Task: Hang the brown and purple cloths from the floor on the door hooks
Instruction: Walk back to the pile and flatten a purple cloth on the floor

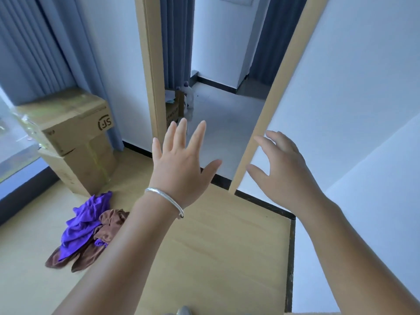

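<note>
Two hands reached forward at the centre of the frame, both bare and holding nothing. The left hand (pixel 179 164) was spread wide, fingers straight and fanned, with one silver bracelet (pixel 164 200) round its wrist. The right hand (pixel 281 167) was relaxed, fingers loosely bent, close by the wooden edge of the open door (pixel 272 103) at centre right; whether it touched that edge could not be told.

Two cloths lay in one tangled heap on the floor at lower left: one purple cloth (pixel 84 221) on top and one brown cloth (pixel 111 223) partly under and beside it, touching each other. No door hooks showed in this view.

Two cardboard boxes were stacked at middle left, the upper box (pixel 68 117) closed and printed with a logo, resting on the lower box (pixel 84 164); their contents were hidden. Beyond the doorway, at upper centre, a third open carton (pixel 172 110) stood on the far floor with pale items inside too small to identify, and at least two white bottles (pixel 189 96) stood just beside it.

The near floor (pixel 216 258) was light wood-toned with a dark skirting along white walls. Blue-grey curtains (pixel 34 46) hung at upper left, and a tan door frame (pixel 151 64) ran down the upper centre.
</note>
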`<state>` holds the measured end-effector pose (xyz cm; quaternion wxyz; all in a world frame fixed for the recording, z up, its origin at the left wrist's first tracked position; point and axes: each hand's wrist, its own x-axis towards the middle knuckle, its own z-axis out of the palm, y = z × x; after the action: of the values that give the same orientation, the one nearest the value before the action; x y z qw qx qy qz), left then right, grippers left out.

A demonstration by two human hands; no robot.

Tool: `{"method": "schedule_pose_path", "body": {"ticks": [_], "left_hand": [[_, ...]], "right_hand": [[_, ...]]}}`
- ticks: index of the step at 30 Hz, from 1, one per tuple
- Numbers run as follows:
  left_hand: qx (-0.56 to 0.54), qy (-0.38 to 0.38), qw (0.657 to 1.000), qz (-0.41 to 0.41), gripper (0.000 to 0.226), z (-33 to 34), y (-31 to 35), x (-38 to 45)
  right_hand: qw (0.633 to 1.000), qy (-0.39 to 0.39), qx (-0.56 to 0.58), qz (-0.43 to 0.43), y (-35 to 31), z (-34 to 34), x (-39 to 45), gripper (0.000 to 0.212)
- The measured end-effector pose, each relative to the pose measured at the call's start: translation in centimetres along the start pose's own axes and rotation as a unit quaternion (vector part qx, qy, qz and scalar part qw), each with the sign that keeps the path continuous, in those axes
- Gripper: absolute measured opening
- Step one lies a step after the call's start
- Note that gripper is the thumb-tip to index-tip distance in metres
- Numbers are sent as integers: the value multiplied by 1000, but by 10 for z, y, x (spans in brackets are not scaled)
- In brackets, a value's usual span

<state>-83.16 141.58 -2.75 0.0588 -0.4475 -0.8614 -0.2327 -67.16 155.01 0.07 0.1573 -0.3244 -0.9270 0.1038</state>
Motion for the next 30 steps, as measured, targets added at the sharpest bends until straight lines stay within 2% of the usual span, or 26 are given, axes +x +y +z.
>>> {"method": "schedule_pose_path", "body": {"ticks": [7, 13, 18, 23, 30], "left_hand": [[26, 5, 990, -136, 78, 0, -85, 14], [71, 28, 963, -258, 79, 5, -147, 23], [102, 48, 926, -360, 79, 4, -179, 49], [131, 36, 883, -448, 78, 7, -198, 73], [132, 33, 818, -559, 78, 28, -227, 69]], "right_hand": [[991, -60, 42, -112, -56, 62, 88, 58], [963, -125, 84, -223, -104, 117, 160, 59], [928, -170, 111, -311, -137, 155, 231, 61], [888, -223, 127, -381, -161, 189, 297, 61], [832, -301, 115, -452, -198, 245, 340, 63]]}}
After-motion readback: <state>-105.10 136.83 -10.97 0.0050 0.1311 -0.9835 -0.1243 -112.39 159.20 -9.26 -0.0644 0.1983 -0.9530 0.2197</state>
